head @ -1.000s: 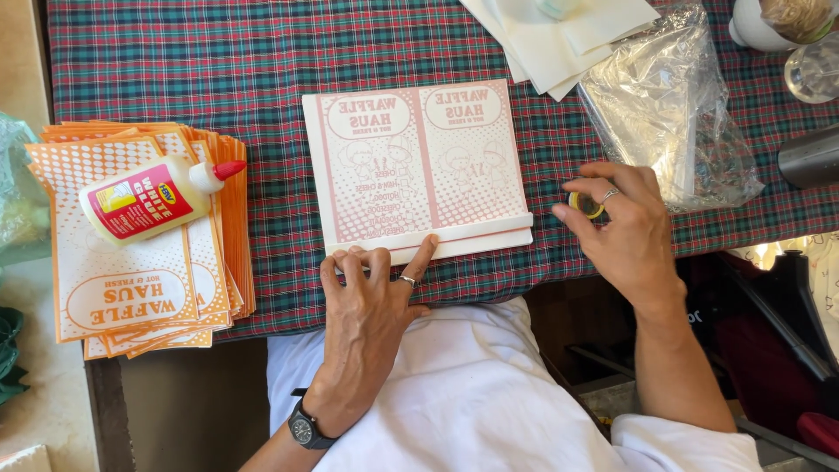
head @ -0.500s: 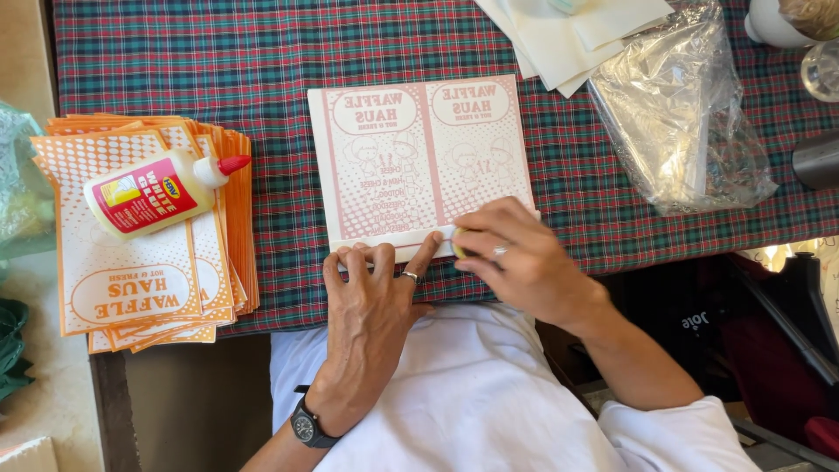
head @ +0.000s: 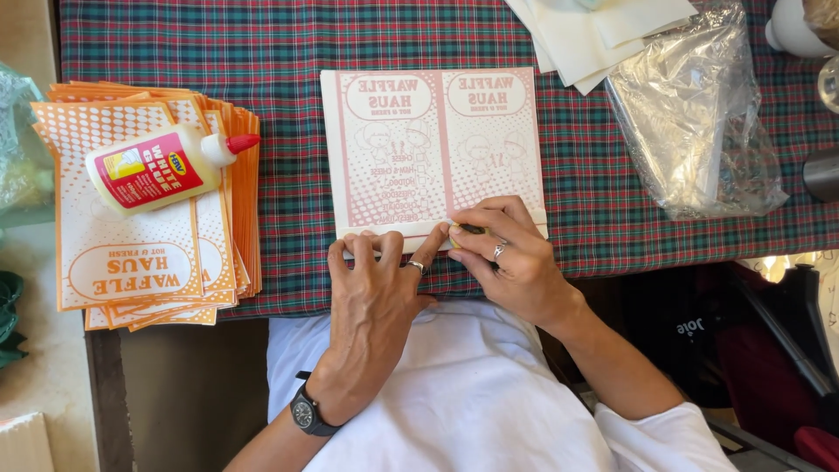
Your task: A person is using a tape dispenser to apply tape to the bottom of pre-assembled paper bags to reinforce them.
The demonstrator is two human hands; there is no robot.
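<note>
While the left hand (head: 374, 301) lies flat with its fingers spread narrow along the near edge of the pink-printed paper sheet (head: 433, 149), the right hand (head: 507, 253) pinches a small yellowish object (head: 456, 231), too hidden to name, against that same folded strip. The sheet lies on the plaid-covered counter (head: 288, 52), right in front of the person, its bottom flap turned up under both hands. By the look of it, the step in hand is working along that bottom fold, pressing or spreading something on it. A next move would call for steady pressure from the left hand so the sheet does not slide, and an even pass along the strip. A white glue bottle (head: 166, 166) rests on the stack of orange-printed sheets (head: 131, 262) to the left; a clear plastic bag (head: 690, 131) lies to the right.
</note>
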